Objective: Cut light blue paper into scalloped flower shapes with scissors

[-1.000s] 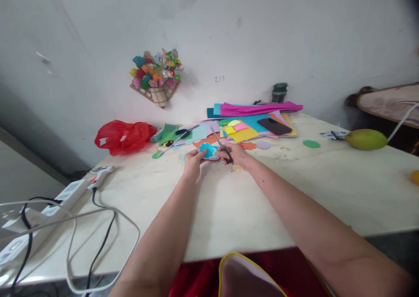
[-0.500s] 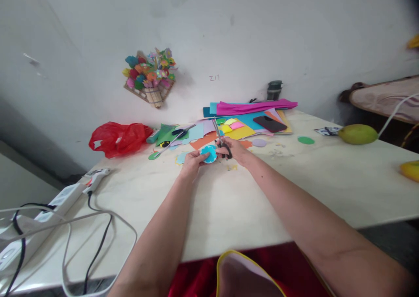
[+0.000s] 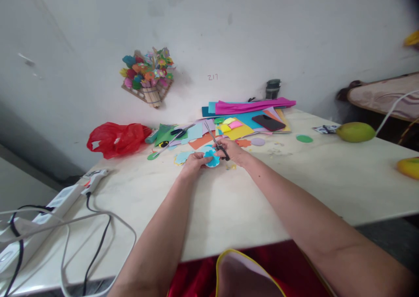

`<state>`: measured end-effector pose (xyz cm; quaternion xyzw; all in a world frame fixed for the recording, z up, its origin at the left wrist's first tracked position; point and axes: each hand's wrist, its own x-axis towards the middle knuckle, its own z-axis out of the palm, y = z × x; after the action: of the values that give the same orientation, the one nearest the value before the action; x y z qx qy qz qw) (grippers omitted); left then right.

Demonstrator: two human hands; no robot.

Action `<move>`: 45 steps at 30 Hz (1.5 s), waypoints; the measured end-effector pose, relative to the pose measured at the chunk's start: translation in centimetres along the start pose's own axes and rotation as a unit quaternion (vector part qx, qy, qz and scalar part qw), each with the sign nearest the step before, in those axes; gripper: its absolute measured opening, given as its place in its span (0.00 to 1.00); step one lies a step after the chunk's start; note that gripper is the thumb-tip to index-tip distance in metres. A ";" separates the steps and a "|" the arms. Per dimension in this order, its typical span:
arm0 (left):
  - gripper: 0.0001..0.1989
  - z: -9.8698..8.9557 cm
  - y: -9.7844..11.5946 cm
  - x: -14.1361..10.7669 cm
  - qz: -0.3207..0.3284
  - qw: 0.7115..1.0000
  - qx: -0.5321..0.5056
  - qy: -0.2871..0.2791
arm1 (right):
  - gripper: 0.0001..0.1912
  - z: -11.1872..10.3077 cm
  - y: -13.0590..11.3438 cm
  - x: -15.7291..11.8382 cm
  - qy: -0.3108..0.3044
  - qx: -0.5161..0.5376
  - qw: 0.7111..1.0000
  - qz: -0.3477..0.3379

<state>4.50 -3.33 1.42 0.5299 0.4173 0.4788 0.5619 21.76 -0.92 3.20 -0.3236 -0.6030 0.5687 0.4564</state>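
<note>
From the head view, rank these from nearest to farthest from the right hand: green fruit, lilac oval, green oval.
1. Lilac oval: nearest, just to the right of the right hand.
2. Green oval: farther right, past the lilac one.
3. Green fruit: farthest, off to the right beyond both ovals.

Your left hand (image 3: 194, 164) and your right hand (image 3: 231, 152) are bare, and both forearms (image 3: 296, 214) also. On the right one, a little behind the hand, there is a small round spot (image 3: 259, 176). Lower than the hands, you wear a deep red cloth (image 3: 196, 279), rather shiny in its folds. At its middle appears a pale, yellow-edged piece (image 3: 245, 281); I cannot tell if it belongs to your clothing.
</note>
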 end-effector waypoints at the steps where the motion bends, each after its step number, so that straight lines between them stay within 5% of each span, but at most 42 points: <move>1: 0.16 0.0 0.0 0.0 0.000 1.000 -0.001 0.000 | 0.15 0.0 0.1 0.0 0.001 -0.002 1.000 0.000; 18: 0.17 1.2 -0.4 0.0 0.026 0.996 -0.072 0.054 | 0.16 1.4 0.4 0.5 0.104 -0.005 0.994 -0.045; 35: 0.22 1.0 -0.3 0.0 0.044 0.998 -0.013 0.049 | 0.16 1.2 0.7 0.6 0.103 -0.003 0.993 -0.050; 45: 0.21 0.6 0.4 0.1 0.103 0.983 -0.086 0.125 | 0.17 0.0 0.8 -0.1 -0.015 -0.026 0.999 0.021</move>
<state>5.04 -3.31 1.88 0.4561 0.3847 0.6307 0.4962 21.70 -0.85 2.42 -0.3400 -0.6173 0.5669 0.4265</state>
